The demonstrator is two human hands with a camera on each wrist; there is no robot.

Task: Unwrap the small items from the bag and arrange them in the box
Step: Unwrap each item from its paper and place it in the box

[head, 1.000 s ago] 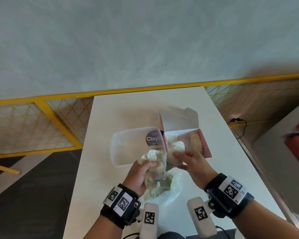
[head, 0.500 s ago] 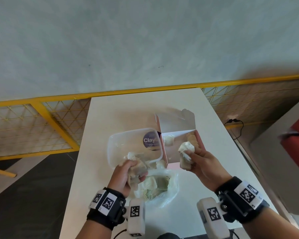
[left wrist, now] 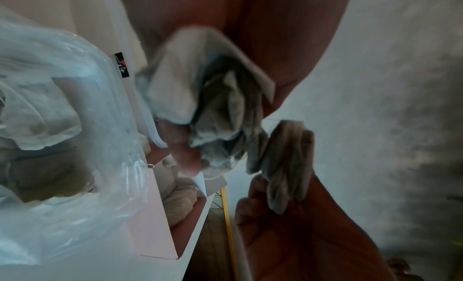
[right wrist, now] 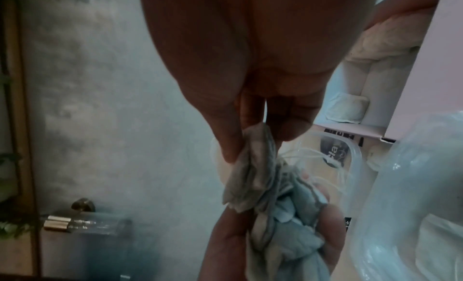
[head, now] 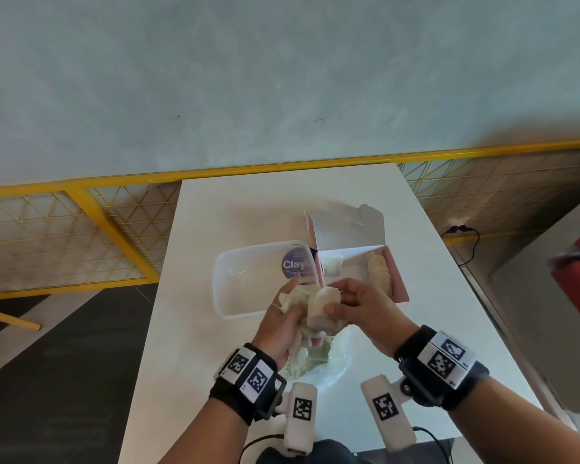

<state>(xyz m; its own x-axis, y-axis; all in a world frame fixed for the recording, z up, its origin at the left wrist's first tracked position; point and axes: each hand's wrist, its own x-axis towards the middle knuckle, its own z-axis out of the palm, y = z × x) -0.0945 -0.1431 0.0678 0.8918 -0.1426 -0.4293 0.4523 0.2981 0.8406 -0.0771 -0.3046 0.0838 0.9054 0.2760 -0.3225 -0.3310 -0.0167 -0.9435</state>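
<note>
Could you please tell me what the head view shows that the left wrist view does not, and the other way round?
Only the head view shows the whole white table, the purple label on the clear container, the box's raised lid and both wristbands. Only the left wrist view shows the small black sticker up close. Both show the left hand gripping crumpled wrapping, the right hand pinching a wrapped item, the pink box and the plastic bag.

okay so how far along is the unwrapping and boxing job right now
Partly done. The pink box already holds a row of pale items along its right side and one more at its left end. In hand: the left hand grips crumpled wrappings while the right hand pinches another piece. Left: the plastic bag on the table still holds more bundles.
</note>
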